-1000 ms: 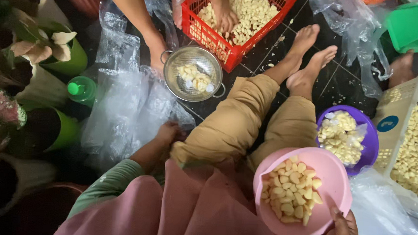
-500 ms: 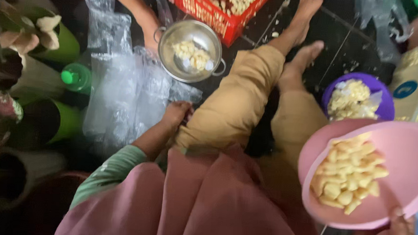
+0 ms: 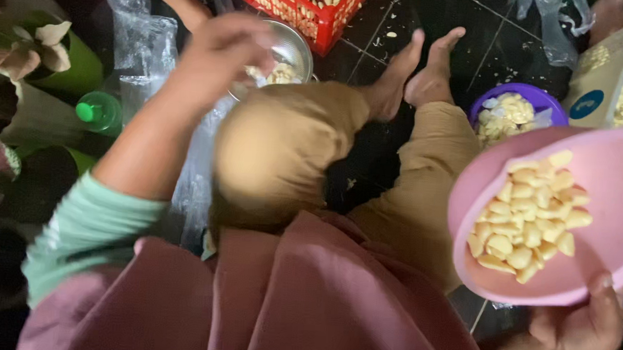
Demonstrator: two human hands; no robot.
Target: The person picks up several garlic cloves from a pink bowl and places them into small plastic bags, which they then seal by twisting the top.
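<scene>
I see my right hand (image 3: 573,336) gripping the rim of the round pink plastic bowl of peeled garlic cloves (image 3: 613,180), low right. My left hand (image 3: 222,53), fingers loosely curled, hovers beside the shiny metal bowl (image 3: 295,50).

Left hand (image 3: 222,53) raised, fingers loosely curled, forearm outstretched; right hand (image 3: 573,338) low, thumb up in a grip.

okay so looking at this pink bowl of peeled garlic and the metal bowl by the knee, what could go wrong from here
The pink bowl is tilted and raised in the right hand, gripped only at its lower rim, so the peeled garlic cloves might slide out onto the dark floor.

The left hand is blurred above the metal bowl, which sits close beside the raised knee; a bump could tip it.
</scene>
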